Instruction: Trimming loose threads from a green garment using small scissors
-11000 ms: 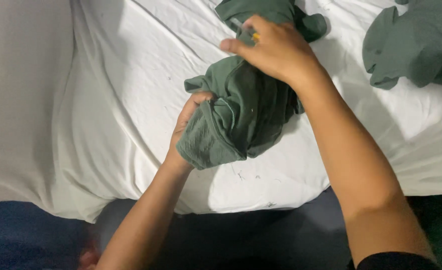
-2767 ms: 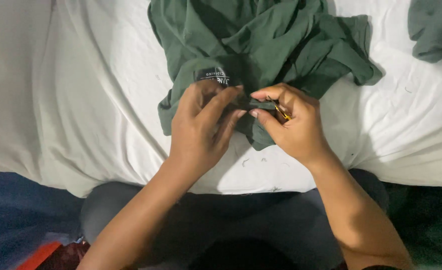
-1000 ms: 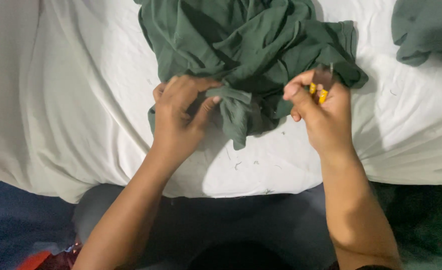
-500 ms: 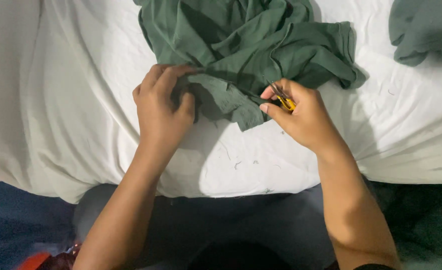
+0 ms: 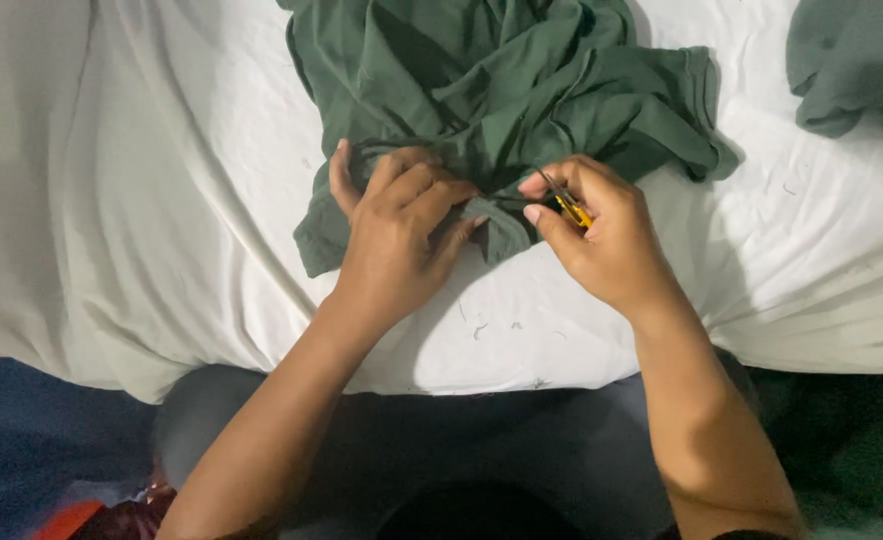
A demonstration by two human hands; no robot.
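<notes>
A crumpled dark green garment lies on a white sheet in front of me. My left hand presses down on its near edge and bunches the cloth under the fingers. My right hand pinches a small yellow-handled cutting tool, its metal tip against the green fabric just right of my left fingertips. The two hands almost touch.
A second dark green piece of cloth lies at the upper right on the sheet. Short thread bits are scattered on the sheet below my hands. The sheet's front edge drops to my lap and a dark blue floor.
My left hand has slid right along the garment's edge toward my right hand. My right hand has stayed on the fabric with the tool, after lifting away a second ago.
</notes>
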